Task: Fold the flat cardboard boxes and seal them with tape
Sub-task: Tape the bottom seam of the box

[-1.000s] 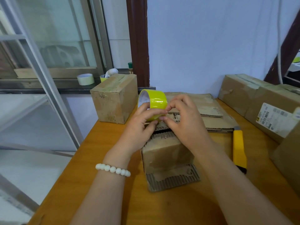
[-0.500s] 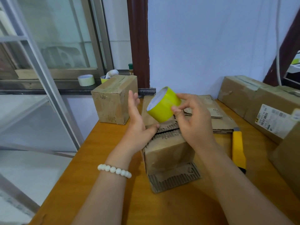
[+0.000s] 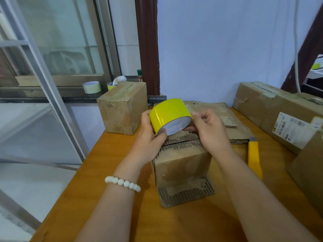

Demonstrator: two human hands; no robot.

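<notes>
A roll of yellow tape is held above a small folded cardboard box that stands on the wooden table. My left hand grips the roll from the left, thumb on its lower rim. My right hand pinches at the roll's right edge, where a pale bit of tape end shows. The box's top flaps are rough and torn, and one bottom flap lies out flat toward me. A stack of flat cardboard boxes lies behind the hands.
A yellow utility knife lies right of the box. A taped box stands at the back left, and larger boxes line the right side. More tape rolls sit on the window ledge. The table's left edge drops off near my left arm.
The tape roll has turned over, so its open core now faces me and down instead of up-left. My left hand closed around it again, and my right fingers moved to its right edge.
</notes>
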